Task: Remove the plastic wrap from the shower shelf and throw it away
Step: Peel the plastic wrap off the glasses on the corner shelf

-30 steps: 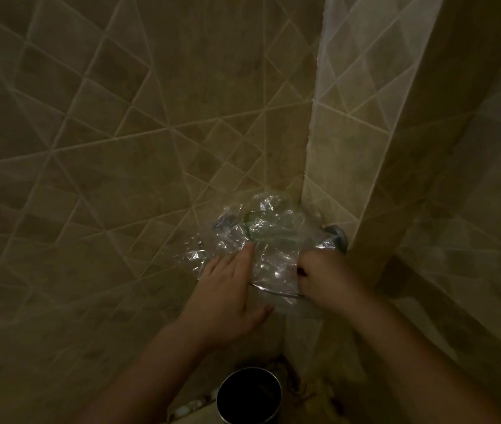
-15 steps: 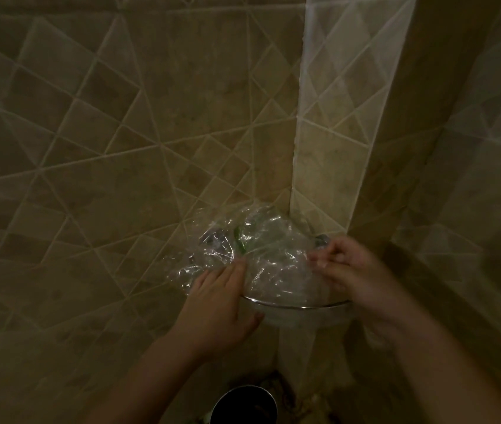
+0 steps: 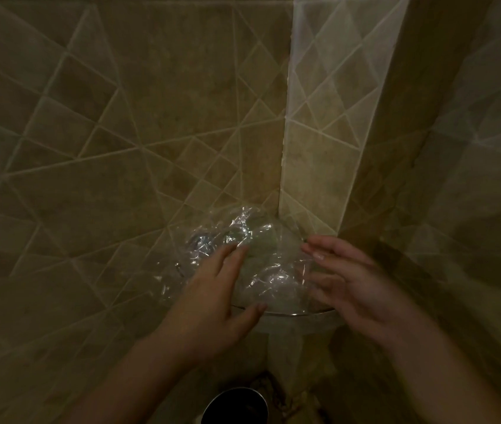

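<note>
At the tiled corner, plastic wrap (image 3: 243, 258) lies crumpled over the shower shelf (image 3: 298, 313). Left hand (image 3: 212, 301) rests flat on it, ungripped; right hand (image 3: 353, 286) hovers spread, empty. Recommendation: gather both sides inward, pinch firmly, lift clear.

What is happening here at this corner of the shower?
A person is working at clear plastic wrap that covers a corner shower shelf. The left hand lies flat on the wrap; the right hand is open beside it. The wrap is not yet off. A round bin stands below.
</note>
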Action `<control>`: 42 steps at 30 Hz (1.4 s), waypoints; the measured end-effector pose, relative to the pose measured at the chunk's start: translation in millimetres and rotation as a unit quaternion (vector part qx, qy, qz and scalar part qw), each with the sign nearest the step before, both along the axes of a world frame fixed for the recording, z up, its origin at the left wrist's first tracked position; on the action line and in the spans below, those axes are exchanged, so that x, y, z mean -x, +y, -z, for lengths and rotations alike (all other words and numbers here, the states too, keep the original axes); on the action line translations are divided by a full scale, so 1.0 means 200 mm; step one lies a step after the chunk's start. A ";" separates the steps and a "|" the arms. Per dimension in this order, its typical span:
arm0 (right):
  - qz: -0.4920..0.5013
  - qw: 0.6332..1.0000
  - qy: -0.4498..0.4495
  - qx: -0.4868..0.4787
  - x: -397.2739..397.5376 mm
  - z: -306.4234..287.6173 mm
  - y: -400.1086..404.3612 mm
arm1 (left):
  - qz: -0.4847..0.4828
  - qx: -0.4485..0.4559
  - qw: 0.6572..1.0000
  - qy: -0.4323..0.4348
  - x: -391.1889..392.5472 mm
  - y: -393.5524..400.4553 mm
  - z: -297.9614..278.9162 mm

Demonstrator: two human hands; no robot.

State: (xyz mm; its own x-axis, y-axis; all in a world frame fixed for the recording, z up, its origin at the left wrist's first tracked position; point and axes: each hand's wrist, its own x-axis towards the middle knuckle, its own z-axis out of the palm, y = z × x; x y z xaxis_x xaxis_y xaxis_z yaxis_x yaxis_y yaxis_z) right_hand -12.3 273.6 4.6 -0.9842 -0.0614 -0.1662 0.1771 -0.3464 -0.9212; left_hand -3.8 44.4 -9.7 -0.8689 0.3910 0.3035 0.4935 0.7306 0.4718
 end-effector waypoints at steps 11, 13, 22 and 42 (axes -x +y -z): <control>0.155 0.975 0.152 0.048 -0.01 -0.02 0.06 | 0.042 0.098 0.994 -0.007 0.00 0.01 0.09; 0.219 0.961 0.167 -0.015 -0.03 0.01 0.09 | 0.038 0.118 0.992 -0.009 0.00 0.01 0.09; -0.072 0.905 0.133 -0.397 -0.02 0.12 0.08 | 0.035 0.167 0.984 -0.042 0.00 0.03 0.09; -0.035 0.904 0.182 -0.385 -0.10 -0.11 0.18 | 0.004 0.235 0.972 -0.023 -0.01 0.02 0.03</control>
